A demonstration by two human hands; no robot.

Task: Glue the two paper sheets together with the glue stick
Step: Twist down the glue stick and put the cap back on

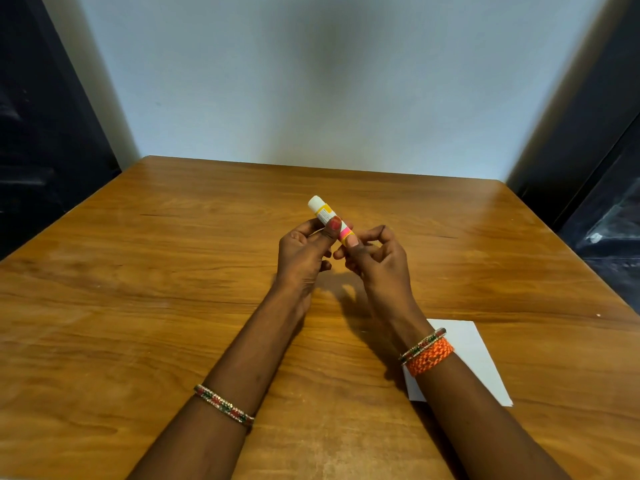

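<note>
Both hands pinch the glue stick (pixel 329 220): left hand (pixel 303 258) mid-barrel, right hand (pixel 377 261) at its base. The smooth cylinder slants, white cap up-left and away. Flat white paper (pixel 474 355) lies on the wooden table (pixel 138 271).

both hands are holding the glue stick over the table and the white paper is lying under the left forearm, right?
Not quite: in the head view the white paper lies under the right forearm, not the left. Both the left hand and right hand do hold the glue stick over the table.

The scene is viewed from a single head-worn camera, aimed forward and down over the table (pixel 138 289), close above both forearms.
</note>
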